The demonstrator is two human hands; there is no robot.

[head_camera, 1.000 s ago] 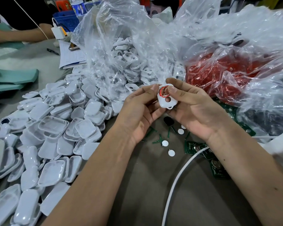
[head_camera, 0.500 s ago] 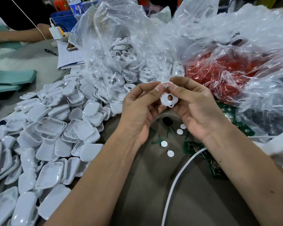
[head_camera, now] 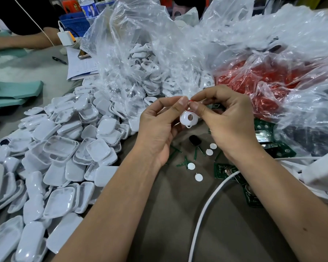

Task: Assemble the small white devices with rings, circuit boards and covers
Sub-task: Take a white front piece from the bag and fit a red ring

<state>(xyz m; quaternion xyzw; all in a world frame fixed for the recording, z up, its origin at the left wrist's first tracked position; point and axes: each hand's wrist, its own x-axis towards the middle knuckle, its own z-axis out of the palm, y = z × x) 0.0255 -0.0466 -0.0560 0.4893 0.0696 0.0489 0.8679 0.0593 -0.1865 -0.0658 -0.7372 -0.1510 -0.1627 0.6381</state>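
A small white device shell [head_camera: 188, 119] with a round hole hangs between my two hands above the table. My left hand [head_camera: 160, 125] holds it from the left, thumb and fingers curled round it. My right hand [head_camera: 228, 121] pinches a red ring [head_camera: 190, 100] at the shell's top edge against my left thumb tip. Most of the ring is hidden by my fingertips. Green circuit boards [head_camera: 225, 170] lie on the table under my right wrist. White covers [head_camera: 95, 148] are piled at the left.
A clear bag of white shells [head_camera: 146, 65] stands behind my hands, and a bag of red rings [head_camera: 261, 86] sits at the right. Small white discs [head_camera: 209, 152], a black part [head_camera: 194, 140] and a white cable [head_camera: 204, 210] lie on the table. Another person's arm [head_camera: 21, 42] rests far left.
The shell has turned so its outer face with the hole faces me. The ring, seen inside the shell a second ago, now shows only at the top edge between my fingertips.
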